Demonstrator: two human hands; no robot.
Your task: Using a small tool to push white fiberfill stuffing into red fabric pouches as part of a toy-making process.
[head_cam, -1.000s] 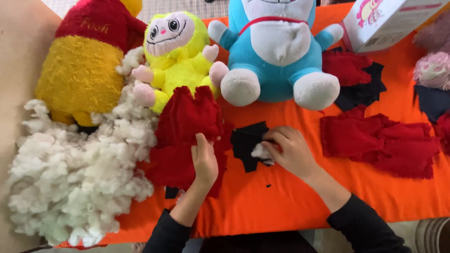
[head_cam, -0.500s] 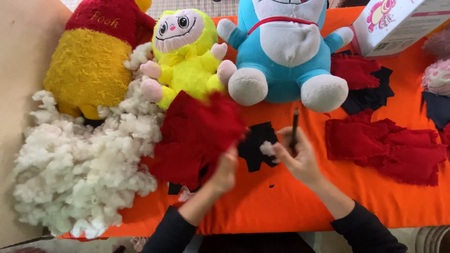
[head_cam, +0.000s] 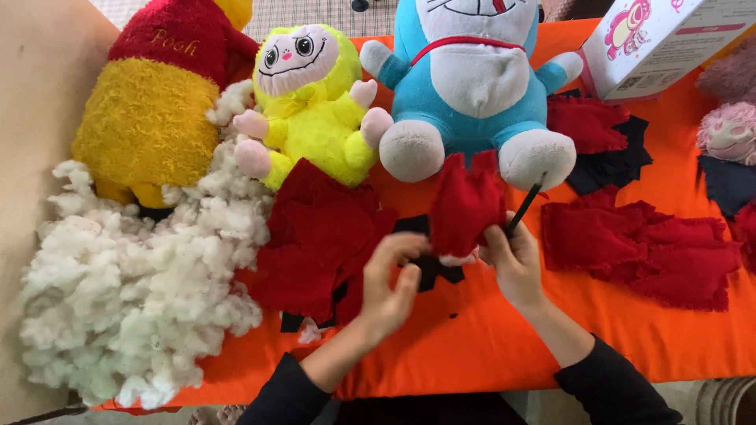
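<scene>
A red fabric piece (head_cam: 466,206) is held upright by the right hand (head_cam: 513,264), together with a thin dark stick (head_cam: 523,208), just below the blue plush toy (head_cam: 472,79). The left hand (head_cam: 391,285) is curled beside it. White stuffing (head_cam: 126,283) is heaped far left of the blue plush toy.
</scene>
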